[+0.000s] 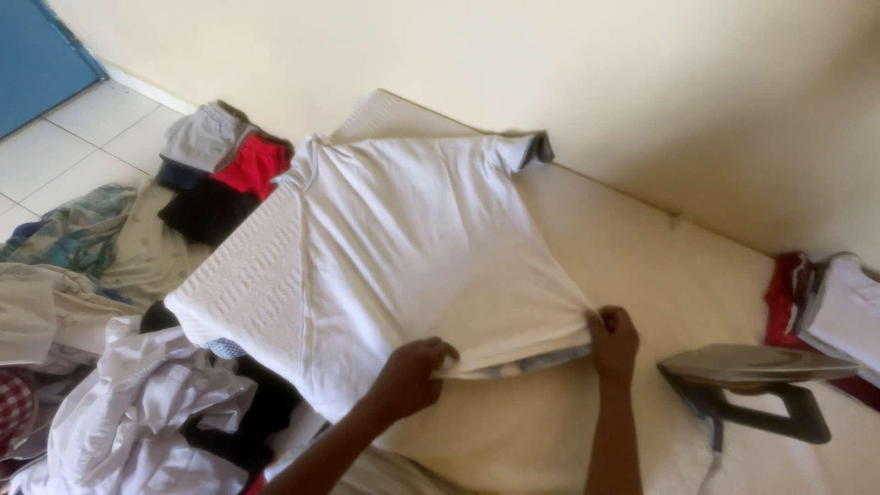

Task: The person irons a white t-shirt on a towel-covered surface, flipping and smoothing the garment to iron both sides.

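Both hands pinch the hem of a white T-shirt point(412, 247) spread flat on the padded ironing surface point(642, 275): left hand point(412, 371) and right hand point(614, 341), fingers closed on fabric. An iron point(756, 385) rests just right.

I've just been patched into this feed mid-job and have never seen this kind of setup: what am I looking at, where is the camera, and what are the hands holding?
There is no machine here: a person works with two bare hands, and the single picture comes from a camera on their head, looking down. The left hand and right hand each pinch the bottom hem of a white cotton T-shirt, spread flat on a cream padded ironing surface by the wall. A grey electric iron rests on its side to the right of the hands, untouched. A heap of crumpled clothes lies on the left, and folded red and white garments at the far right.
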